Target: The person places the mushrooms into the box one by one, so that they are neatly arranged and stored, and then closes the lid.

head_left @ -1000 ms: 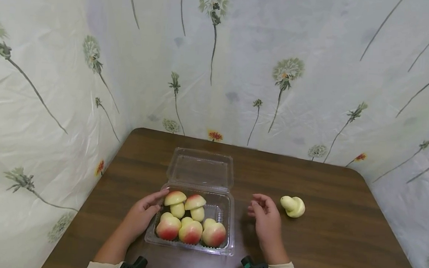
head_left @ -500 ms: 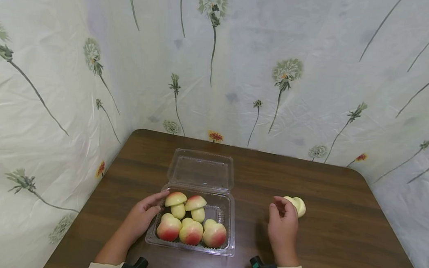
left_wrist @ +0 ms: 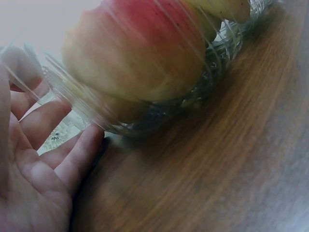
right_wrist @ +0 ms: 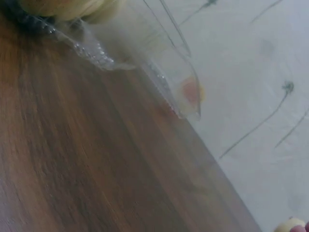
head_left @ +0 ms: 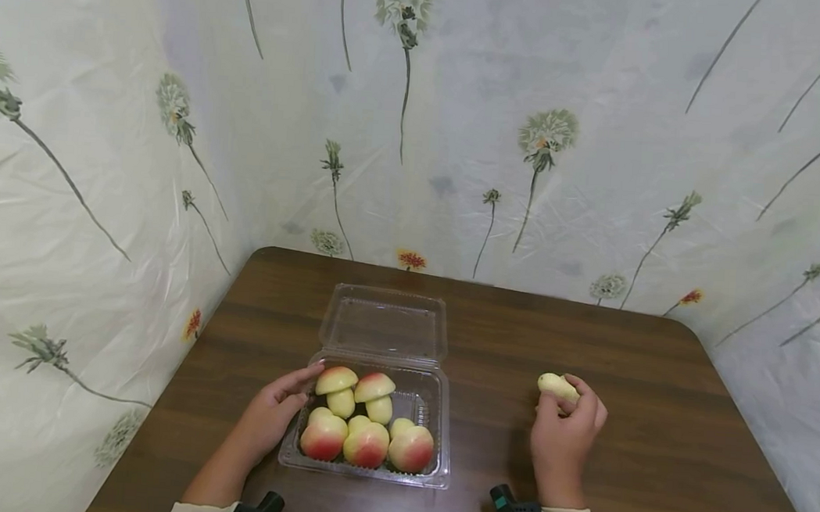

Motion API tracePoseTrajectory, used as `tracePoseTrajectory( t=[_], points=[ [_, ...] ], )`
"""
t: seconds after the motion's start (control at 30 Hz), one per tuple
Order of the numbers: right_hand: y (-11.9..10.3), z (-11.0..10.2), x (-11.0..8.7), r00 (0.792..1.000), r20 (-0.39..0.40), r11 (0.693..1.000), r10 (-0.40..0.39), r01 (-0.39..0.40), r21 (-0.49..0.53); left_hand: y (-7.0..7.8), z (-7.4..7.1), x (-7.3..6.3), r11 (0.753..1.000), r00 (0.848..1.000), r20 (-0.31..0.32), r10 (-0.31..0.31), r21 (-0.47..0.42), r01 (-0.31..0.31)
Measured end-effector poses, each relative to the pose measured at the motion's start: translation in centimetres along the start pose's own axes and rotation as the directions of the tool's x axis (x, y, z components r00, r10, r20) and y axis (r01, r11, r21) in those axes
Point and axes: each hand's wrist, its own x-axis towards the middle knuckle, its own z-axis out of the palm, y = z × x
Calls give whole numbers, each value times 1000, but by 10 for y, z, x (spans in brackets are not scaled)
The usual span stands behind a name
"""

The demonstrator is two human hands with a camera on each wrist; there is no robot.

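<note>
A clear plastic clamshell container [head_left: 444, 426] lies with its lid folded back. Inside it sit several yellow toy mushrooms [head_left: 366, 443] with red-tinted caps, two in the back row and the others in front. My left hand [head_left: 270, 408] touches the container's left wall with extended fingers, also seen in the left wrist view. To the right, my right hand [head_left: 566, 442] grips a pale yellow toy mushroom [head_left: 554, 385] between thumb and fingers; most of its cap is hidden behind the fingers. In the right wrist view only a bit of this mushroom [right_wrist: 288, 225] shows at the lower corner.
The transparent lid [head_left: 385, 321] lies toward the back of the brown wooden table [head_left: 653, 427]. Behind and to the left hang pale sheets [head_left: 461, 118] with a dandelion print. Inside the container, the back right part holds no mushroom.
My right hand has moved right across the table to the lone toy mushroom and now grips it. The left hand has stayed at the container's left wall.
</note>
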Motion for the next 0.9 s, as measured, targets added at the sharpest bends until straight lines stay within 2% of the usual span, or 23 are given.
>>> tracePoseTrajectory(
  t=[0.13, 0.23, 0.37, 0.53, 0.9],
  points=[
    [1, -6, 5, 997, -65, 998, 52, -54, -20, -1, 0, 0, 1000, 1000, 2, 9, -1, -9],
    [3, -10, 9, 991, -65, 992, 117, -119, -36, -2, 0, 1, 1000, 1000, 1, 11, -4, -11],
    [8, -15, 13, 980, -26, 977, 196, -198, -79, -2, 0, 1, 1000, 1000, -2, 20, -3, -20],
    [17, -19, 18, 971, 54, 966, 233, -226, -123, -4, 1, 1, 1000, 1000, -5, 19, -7, -19],
    [31, -18, 22, 948, 109, 953, 300, -294, -68, -4, 1, 1, 1000, 1000, -11, 19, -7, -19]
  ],
)
